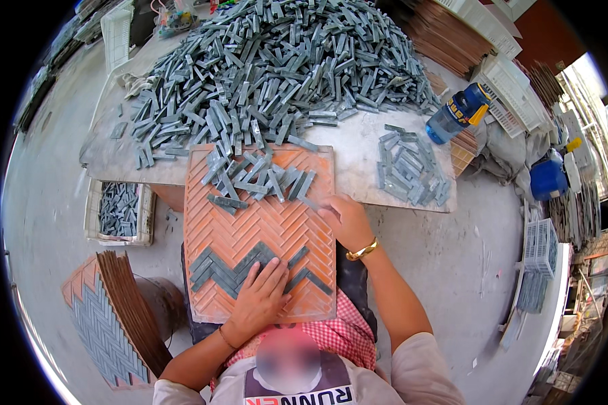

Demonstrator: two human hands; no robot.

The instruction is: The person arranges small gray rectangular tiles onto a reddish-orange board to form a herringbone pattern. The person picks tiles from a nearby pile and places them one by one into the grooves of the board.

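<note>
An orange herringbone-grooved tray (pixel 257 219) lies in front of me, partly on the table edge. Dark grey-green stone strips (pixel 216 270) fill several of its lower grooves in a zigzag. My left hand (pixel 263 291) lies flat over the laid strips, fingers stretched out and covering some of them. Loose strips (pixel 250 177) are heaped on the tray's upper part. Beside the tray's right edge my right hand (pixel 348 221), with a gold bracelet at the wrist, is closed, its fingertips on a pale strip (pixel 309 202).
A large heap of stone strips (pixel 284 67) covers the table (pixel 358 145). A smaller batch (pixel 412 169) and a blue bottle (pixel 456 113) stand at right. Left are a crate of strips (pixel 145 216) and stacked boards (pixel 132 310). White crates (pixel 513 91) stand far right.
</note>
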